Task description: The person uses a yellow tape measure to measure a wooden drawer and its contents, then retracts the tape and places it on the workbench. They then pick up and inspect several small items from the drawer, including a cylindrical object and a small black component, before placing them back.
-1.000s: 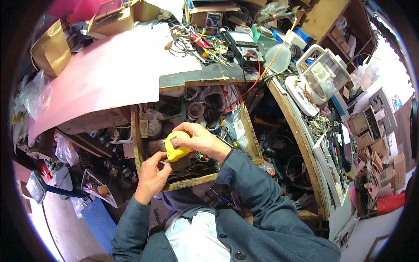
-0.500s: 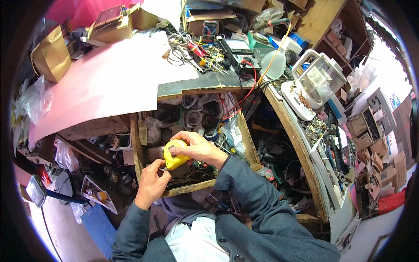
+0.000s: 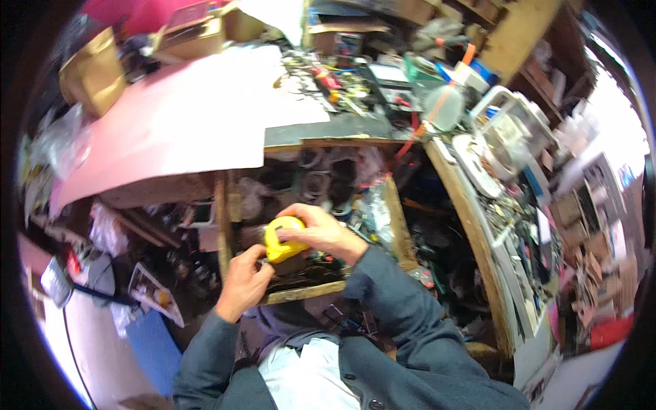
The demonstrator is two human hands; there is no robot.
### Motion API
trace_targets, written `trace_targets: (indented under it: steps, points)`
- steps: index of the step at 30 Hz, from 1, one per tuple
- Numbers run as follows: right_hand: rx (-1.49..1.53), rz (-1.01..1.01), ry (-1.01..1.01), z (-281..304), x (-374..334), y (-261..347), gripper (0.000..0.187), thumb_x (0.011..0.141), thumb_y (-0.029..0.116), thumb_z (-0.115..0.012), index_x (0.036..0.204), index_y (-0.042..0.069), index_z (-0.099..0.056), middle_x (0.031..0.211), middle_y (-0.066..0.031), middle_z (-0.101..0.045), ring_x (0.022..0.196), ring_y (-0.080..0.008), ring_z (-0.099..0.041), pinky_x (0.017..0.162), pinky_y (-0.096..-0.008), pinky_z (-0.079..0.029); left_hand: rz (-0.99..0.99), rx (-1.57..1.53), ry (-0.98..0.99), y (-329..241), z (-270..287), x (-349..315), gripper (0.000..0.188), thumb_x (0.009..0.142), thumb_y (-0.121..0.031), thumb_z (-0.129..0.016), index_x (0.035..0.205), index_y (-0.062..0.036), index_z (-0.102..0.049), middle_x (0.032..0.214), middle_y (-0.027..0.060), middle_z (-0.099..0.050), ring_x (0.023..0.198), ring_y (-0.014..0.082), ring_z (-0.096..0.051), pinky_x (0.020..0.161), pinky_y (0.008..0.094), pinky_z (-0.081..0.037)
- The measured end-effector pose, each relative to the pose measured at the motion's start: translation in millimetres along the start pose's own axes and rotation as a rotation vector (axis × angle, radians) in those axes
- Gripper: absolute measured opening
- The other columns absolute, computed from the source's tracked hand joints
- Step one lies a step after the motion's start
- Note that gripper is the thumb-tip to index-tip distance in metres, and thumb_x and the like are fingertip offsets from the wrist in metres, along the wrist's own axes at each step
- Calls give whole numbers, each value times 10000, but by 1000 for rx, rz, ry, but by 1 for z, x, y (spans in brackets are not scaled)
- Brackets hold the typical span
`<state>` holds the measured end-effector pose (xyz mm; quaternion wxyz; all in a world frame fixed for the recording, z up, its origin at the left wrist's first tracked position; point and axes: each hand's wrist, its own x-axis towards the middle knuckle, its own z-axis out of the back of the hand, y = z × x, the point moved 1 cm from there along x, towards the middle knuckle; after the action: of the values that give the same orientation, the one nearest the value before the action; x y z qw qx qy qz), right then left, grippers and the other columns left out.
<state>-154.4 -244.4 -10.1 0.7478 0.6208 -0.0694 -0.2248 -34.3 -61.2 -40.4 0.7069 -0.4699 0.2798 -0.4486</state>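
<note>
A yellow tape measure (image 3: 279,253) with a rounded case is held over an open wooden drawer (image 3: 304,293). My right hand (image 3: 321,234) grips it from the right, with the thumb lying across its face. On its lower left side, the fingertips of my left hand (image 3: 244,280) are pinched together against the edge of the case. Whether any blade is drawn out between those fingers cannot be made out. Beneath both hands the drawer holds jars, plastic bags and mixed small parts, partly hidden by the hands.
A pink sheet (image 3: 178,123) covers the bench's left part, its edge overhanging. Tools and cables (image 3: 328,85) lie behind it. On the right a blender-like jug (image 3: 512,130) stands beside a long heap of small parts (image 3: 509,212). An orange-red cable (image 3: 427,123) hangs toward the drawer.
The whole view has shifted and blurred, so the bench and hands sit a little further right in the picture. The grip on the tape measure looks the same.
</note>
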Motion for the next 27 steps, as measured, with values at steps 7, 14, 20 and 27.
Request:
trace_targets:
  steps: [7,14,20,27]
  points:
    - [70,-9,10,2,0,-8,505,900,360,-766,1249,30,-610,1021,-52,-686,836,-132,-663,586,-270,-559,28,-46,-6,-5,0,-2,292,827,-95,-574,1081,34,-642,823,219,-676,701,286,-676,648,392,-509]
    - [76,-67,22,2,-5,3,446,922,315,-752,1255,52,-615,1047,-23,-685,879,-95,-662,606,-235,-549,-8,-65,28,-12,1,-2,307,869,-191,-654,1045,59,-632,791,206,-671,661,222,-674,626,352,-519]
    - [113,-80,14,1,-5,5,468,913,318,-764,1261,47,-607,1040,-23,-681,849,-89,-649,605,-229,-536,-28,-43,23,-8,2,0,285,861,-135,-628,1081,48,-631,819,186,-670,694,217,-680,645,361,-522]
    - [147,-40,21,0,-3,6,484,913,329,-764,1261,33,-603,1048,-39,-685,875,-103,-658,644,-245,-547,-15,-45,30,0,0,0,275,861,-78,-622,1111,35,-629,860,118,-681,745,161,-678,680,311,-535]
